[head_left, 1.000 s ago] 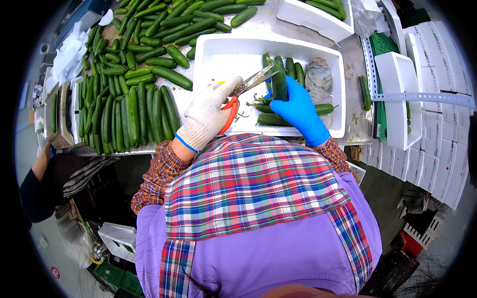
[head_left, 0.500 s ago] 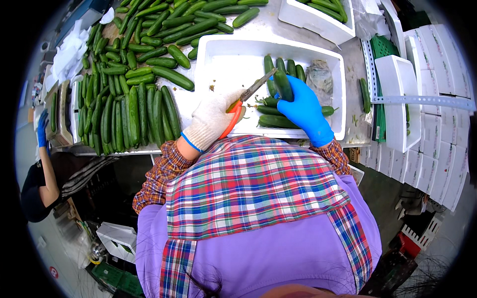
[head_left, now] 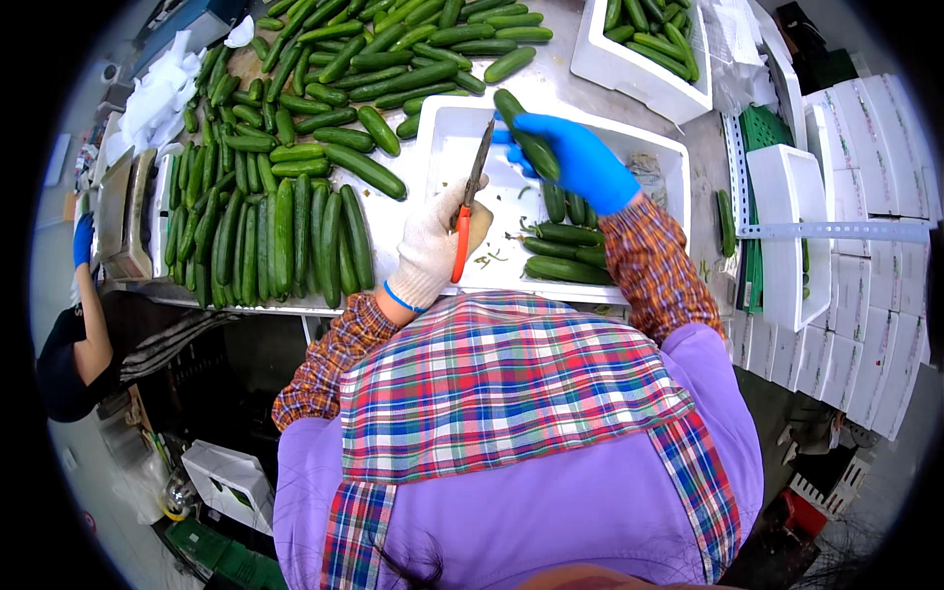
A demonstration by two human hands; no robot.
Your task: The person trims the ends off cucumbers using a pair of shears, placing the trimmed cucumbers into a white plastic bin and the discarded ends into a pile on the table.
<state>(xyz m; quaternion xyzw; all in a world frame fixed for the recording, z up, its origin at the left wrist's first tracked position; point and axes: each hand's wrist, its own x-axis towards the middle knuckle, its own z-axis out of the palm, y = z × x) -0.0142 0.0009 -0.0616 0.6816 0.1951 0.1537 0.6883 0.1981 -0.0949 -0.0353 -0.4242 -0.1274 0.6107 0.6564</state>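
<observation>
Here, right hand (head_left: 580, 162) grasping cucumber (head_left: 526, 138) (tilted) — left hand (head_left: 433, 246) gripping scissors (head_left: 468, 202) just beside

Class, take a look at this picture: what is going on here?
A person stands at a metal table heaped with cucumbers. Their right hand, in a blue glove, holds one cucumber up over a white foam tray. Their left hand, in a white knit glove, holds orange-handled scissors with the blades pointing at the cucumber's end. A few cucumbers already lie in the tray, and rows more wait on the left. Another person's blue-gloved hand shows at the far left.
</observation>
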